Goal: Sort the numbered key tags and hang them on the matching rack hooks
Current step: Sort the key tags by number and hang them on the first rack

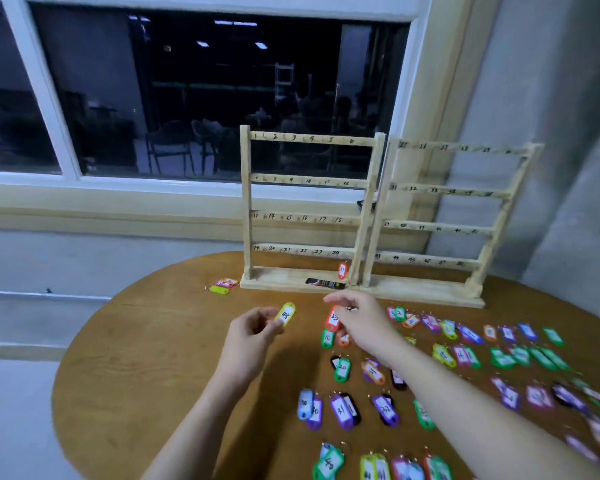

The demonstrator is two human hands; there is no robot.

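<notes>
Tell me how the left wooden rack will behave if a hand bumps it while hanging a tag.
The left wooden rack looks tall on a narrow base, so it may tip backward. Its open frame of thin slats suggests it is light and could slide on the smooth table.

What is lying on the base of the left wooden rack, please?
On the base of the left rack lies a small black packet, at its right end. An orange tag hangs or stands just above that end; whether it touches the base is unclear.
</notes>
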